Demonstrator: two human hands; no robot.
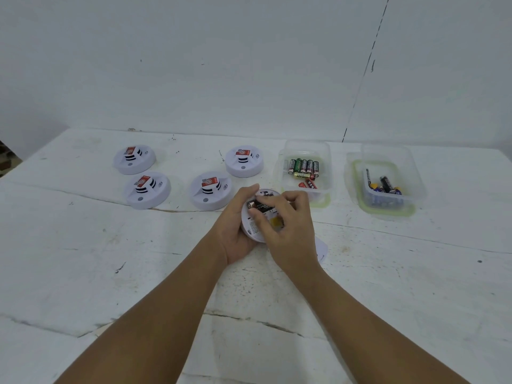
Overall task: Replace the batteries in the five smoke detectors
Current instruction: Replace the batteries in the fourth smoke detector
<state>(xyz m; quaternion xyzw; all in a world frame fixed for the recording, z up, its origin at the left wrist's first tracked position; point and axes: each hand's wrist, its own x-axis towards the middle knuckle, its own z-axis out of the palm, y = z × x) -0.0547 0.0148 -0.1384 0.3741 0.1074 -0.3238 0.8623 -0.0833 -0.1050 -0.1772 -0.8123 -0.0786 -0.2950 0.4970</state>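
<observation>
My left hand (235,225) grips an upturned white smoke detector (253,227) above the table, its back side facing me. In its compartment lies a dark battery (259,205), and the fingers of my right hand (282,217) pinch it. Several other white smoke detectors with red stickers sit face up behind, among them one at the far left (134,159), one in front of it (146,189), and one in the middle (210,189).
A clear plastic container (321,159) holds green and red batteries at the back right. Farther right, a second clear container (410,176) holds dark and blue batteries. A white flat piece (322,249) peeks out under my right wrist. The white table (110,259) is scuffed and cracked.
</observation>
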